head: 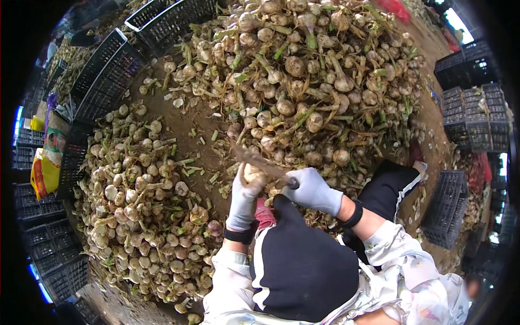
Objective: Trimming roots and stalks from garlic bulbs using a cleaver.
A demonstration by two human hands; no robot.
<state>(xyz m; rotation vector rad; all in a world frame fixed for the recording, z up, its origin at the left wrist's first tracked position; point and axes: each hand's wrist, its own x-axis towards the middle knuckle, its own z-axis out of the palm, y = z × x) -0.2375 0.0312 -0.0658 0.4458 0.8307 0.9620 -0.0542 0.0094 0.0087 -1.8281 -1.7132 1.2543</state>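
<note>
My left hand [244, 203], in a pale glove, grips a garlic bulb [254, 174] near the middle of the view. In my right hand [312, 191], also gloved, is a knife [262, 163] with a dark handle end; its dirty blade lies across the bulb, slightly blurred. Just beyond my hands rises a large heap of garlic [294, 105] with stems and dry leaves. A second heap of garlic bulbs [138, 219], mostly with short stems, lies to the left.
Black plastic crates [106, 77] stand along the left and upper left. More crates [475, 118] are stacked at the right, with a single crate [445, 207] nearer. Cut stem pieces [214, 135] are scattered on the dirt floor [183, 126]. My legs [308, 260] are bent below my hands.
</note>
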